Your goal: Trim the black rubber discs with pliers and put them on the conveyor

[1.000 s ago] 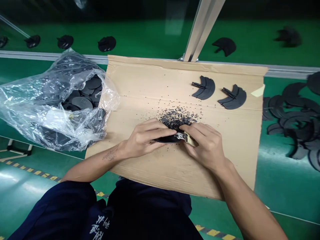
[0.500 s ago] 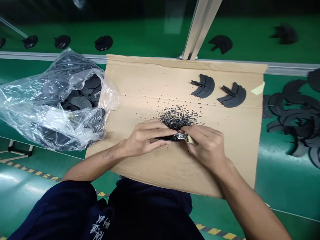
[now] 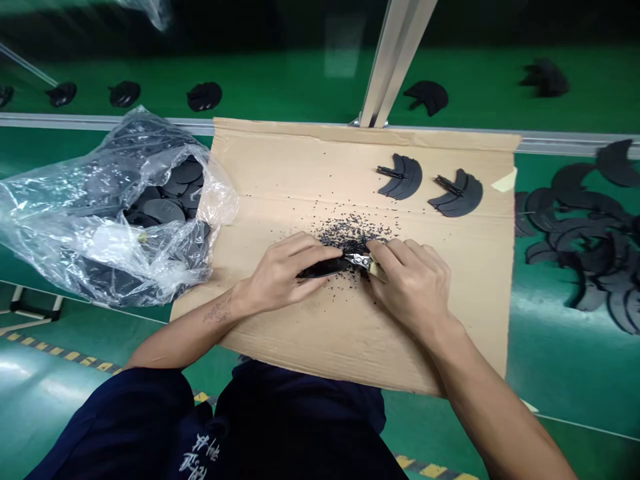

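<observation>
My left hand point(image 3: 295, 267) grips a black plastic part point(image 3: 323, 268) between thumb and fingers, above the cardboard sheet point(image 3: 280, 340). Closed round the pale handles of a pair of nippers point(image 3: 359, 261) is my right hand point(image 3: 413, 277). The metal jaws of the nippers point left and lie at the right end of the part; whether they bite on it I cannot tell. Just beyond both hands spreads a heap of small black scraps point(image 3: 345, 233). Two black curved parts with stems, one point(image 3: 401, 177) left of the other point(image 3: 459, 193), lie farther back on the cardboard.
On the left, a clear plastic bag point(image 3: 60, 227) holds several black discs point(image 3: 164, 211). Many black curved pieces point(image 3: 575, 227) are piled at the right. More black parts point(image 3: 204, 97) lie behind the metal rail, where an upright metal post point(image 3: 395, 67) stands.
My left hand has shifted slightly left, and the black part is tilted differently. The nippers' jaws show more fully now. The whole view has moved a little.
</observation>
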Motion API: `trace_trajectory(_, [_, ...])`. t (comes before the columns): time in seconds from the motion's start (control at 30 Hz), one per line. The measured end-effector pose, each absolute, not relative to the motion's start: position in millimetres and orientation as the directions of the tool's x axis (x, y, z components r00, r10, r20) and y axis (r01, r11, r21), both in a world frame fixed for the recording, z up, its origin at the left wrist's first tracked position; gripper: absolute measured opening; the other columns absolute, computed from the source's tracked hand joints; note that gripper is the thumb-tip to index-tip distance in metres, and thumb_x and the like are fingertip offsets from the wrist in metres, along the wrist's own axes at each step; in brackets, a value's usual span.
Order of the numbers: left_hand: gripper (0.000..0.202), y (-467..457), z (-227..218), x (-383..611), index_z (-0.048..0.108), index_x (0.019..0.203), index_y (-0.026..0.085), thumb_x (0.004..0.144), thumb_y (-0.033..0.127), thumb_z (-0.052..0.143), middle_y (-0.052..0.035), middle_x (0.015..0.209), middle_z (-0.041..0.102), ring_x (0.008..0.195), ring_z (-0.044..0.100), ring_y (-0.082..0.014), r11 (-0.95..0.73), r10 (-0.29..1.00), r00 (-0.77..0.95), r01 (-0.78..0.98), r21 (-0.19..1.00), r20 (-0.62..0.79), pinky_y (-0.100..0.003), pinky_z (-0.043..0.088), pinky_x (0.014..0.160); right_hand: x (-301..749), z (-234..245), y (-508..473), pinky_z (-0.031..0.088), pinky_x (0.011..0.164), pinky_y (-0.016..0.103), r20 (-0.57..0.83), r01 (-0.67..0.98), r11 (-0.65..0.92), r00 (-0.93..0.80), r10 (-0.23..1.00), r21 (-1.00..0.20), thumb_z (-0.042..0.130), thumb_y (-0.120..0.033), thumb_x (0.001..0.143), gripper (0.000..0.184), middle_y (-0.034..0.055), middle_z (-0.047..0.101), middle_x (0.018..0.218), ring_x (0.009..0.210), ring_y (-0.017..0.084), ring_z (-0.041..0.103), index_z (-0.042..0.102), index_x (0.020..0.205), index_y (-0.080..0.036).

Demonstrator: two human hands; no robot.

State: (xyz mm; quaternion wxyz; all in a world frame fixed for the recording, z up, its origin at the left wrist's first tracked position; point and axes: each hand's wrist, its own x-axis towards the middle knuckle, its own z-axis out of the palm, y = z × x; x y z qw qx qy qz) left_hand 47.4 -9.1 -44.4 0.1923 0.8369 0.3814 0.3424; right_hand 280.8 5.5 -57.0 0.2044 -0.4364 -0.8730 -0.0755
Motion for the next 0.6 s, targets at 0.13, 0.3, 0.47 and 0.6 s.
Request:
trace_trajectory(0.13, [0.023,-9.9,-42.8,49.3,0.066,0.116,0.018,0.093,0.022,0.065,-0.0050,0.092,0.070,0.084,0.064,-0.0139,-0.657,0.750,0.502,0.487,0.576,0.431,-0.027,0.055,0.074,280.1,-54.8,4.7,0.031,0.064,0.033,0.404,0.800,0.600,-0.554,0.728,0.014,0.052,-0.009,0.088,0.023,0.0044,0.065,0.075,0.072,0.019,0.050,0.068,0.103,-0.016])
trace_trajectory(0.3, [0.022,-9.5,-44.5,51.8,0.068,0.115,0.018,0.093,0.023,0.065,-0.0050,0.091,0.072,0.083,0.064,-0.0147,-0.648,0.760,0.486,0.532,0.544,0.431,-0.029,0.054,0.075,279.0,-54.2,4.0,0.031,0.064,0.035,0.392,0.807,0.588,-0.527,0.754,-0.045,0.053,-0.014,0.090,0.019,0.0056,0.066,0.079,0.073,0.020,0.051,0.066,0.104,-0.016])
trace_trajectory(0.47, [0.020,-7.3,-40.3,49.8,0.072,0.106,0.018,0.088,0.027,0.074,-0.0047,0.095,0.077,0.085,0.068,-0.0130,-0.539,0.842,0.260,0.455,0.709,0.473,-0.028,0.055,0.079,281.7,-49.9,4.5,0.043,0.073,0.036,0.355,0.712,0.520,-0.386,0.851,-0.472,0.064,-0.041,0.088,0.042,0.0100,0.066,0.105,0.088,0.023,0.058,0.054,0.121,-0.017])
trace_trajectory(0.6, [0.020,-6.7,-40.8,50.6,0.069,0.101,0.015,0.086,0.026,0.076,-0.0043,0.094,0.075,0.085,0.070,-0.0112,-0.417,0.909,0.114,0.264,0.870,0.401,-0.023,0.059,0.075,280.4,-45.2,4.4,0.050,0.074,0.035,0.325,0.493,0.460,-0.338,0.883,-0.738,0.071,-0.041,0.084,0.049,0.0084,0.061,0.107,0.089,0.022,0.061,0.048,0.123,-0.021])
